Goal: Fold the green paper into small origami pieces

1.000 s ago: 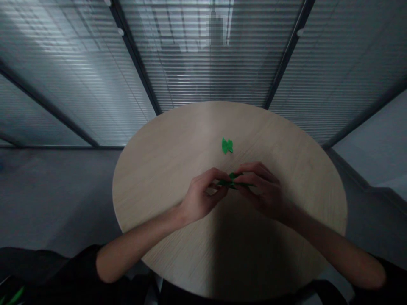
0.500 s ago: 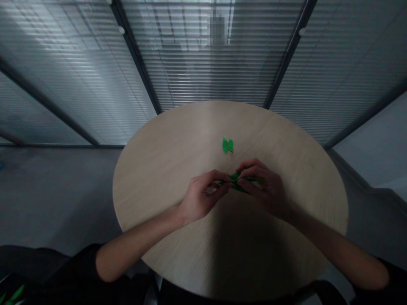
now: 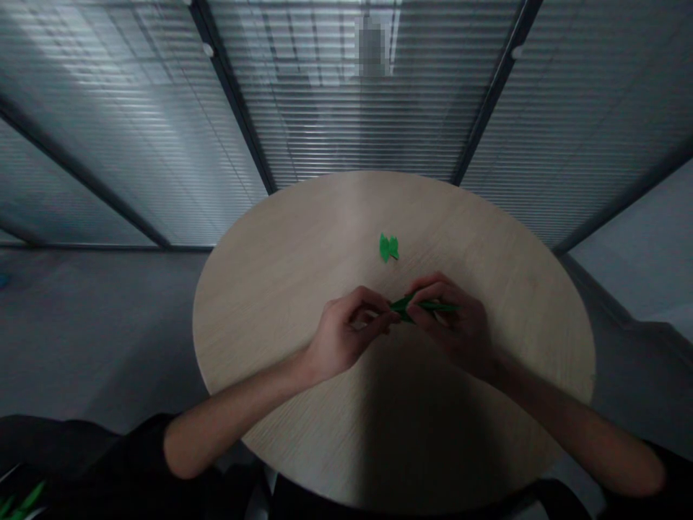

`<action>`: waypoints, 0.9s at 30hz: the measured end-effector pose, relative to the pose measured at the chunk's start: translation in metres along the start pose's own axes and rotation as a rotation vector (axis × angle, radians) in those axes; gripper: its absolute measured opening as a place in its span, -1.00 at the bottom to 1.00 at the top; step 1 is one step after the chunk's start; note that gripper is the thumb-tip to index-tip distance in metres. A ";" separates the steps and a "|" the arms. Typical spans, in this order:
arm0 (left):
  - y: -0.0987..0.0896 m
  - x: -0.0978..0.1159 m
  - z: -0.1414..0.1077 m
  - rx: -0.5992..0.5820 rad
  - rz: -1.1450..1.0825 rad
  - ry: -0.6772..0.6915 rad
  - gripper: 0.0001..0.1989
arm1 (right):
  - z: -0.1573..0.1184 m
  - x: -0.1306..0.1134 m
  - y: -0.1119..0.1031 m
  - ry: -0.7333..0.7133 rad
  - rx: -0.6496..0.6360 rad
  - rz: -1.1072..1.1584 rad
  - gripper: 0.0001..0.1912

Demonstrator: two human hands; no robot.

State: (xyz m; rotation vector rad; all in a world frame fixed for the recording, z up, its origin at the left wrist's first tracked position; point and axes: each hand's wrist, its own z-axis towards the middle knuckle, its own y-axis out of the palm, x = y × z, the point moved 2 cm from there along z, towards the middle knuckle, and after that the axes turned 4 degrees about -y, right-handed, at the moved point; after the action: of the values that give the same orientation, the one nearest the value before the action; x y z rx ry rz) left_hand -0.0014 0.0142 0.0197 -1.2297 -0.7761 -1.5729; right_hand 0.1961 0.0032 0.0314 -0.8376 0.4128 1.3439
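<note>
My left hand point(image 3: 351, 328) and my right hand point(image 3: 449, 321) meet above the near middle of a round pale wood table point(image 3: 292, 289). Between their fingertips they pinch a narrow folded piece of green paper point(image 3: 416, 306), partly hidden by my fingers. A small green paper shape point(image 3: 388, 248), with two lobes like a bow, lies flat on the table, farther away and apart from both hands.
Glass walls with slatted blinds point(image 3: 351, 94) stand behind the table, with dark metal frame posts. A grey floor point(image 3: 97, 325) surrounds the table. My dark sleeves point(image 3: 81, 455) show at the bottom, and green leaf-like tips point(image 3: 19, 503) appear in the lower left corner.
The folded green paper has turned and now looks narrower, with its tip reaching further right past my right fingers. My right hand has shifted slightly. The paper shape on the table has not moved.
</note>
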 end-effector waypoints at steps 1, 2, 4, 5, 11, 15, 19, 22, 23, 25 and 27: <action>0.001 0.001 0.001 -0.006 -0.042 -0.027 -0.88 | 0.000 -0.001 0.000 -0.004 0.010 -0.008 -0.93; 0.001 0.002 0.001 -0.010 -0.082 -0.049 -0.87 | 0.000 -0.002 -0.001 -0.002 0.019 -0.013 -0.93; 0.002 0.001 0.002 -0.004 -0.137 -0.078 -0.84 | 0.001 -0.003 -0.002 0.015 0.039 -0.022 -0.93; 0.002 0.000 0.002 -0.002 -0.150 -0.084 -0.82 | 0.001 -0.004 -0.002 0.023 0.044 -0.026 -0.92; 0.002 -0.004 0.001 0.000 -0.154 -0.094 -0.78 | 0.002 -0.005 -0.005 -0.002 0.041 -0.036 -0.91; 0.003 -0.001 0.002 -0.014 -0.187 -0.135 -0.77 | 0.002 -0.006 -0.006 -0.016 0.050 -0.045 -0.90; 0.006 0.000 0.004 -0.011 -0.254 -0.153 -0.71 | 0.003 -0.009 -0.006 -0.043 0.080 -0.097 -0.88; 0.007 -0.001 0.004 -0.022 -0.251 -0.169 -0.76 | 0.003 -0.011 -0.006 -0.061 0.066 -0.117 -0.89; 0.007 -0.002 0.004 -0.026 -0.243 -0.171 -0.78 | 0.003 -0.011 -0.006 -0.064 0.063 -0.119 -0.89; 0.007 -0.003 0.003 -0.018 -0.237 -0.161 -0.80 | 0.003 -0.010 -0.006 -0.060 0.060 -0.113 -0.89; 0.007 -0.004 0.002 0.003 -0.237 -0.146 -0.81 | 0.002 -0.008 -0.006 -0.050 0.058 -0.100 -0.89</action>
State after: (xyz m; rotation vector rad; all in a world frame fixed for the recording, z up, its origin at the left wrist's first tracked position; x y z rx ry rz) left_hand 0.0058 0.0145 0.0159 -1.2983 -1.0496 -1.6826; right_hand 0.2000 -0.0007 0.0404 -0.7655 0.3651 1.2517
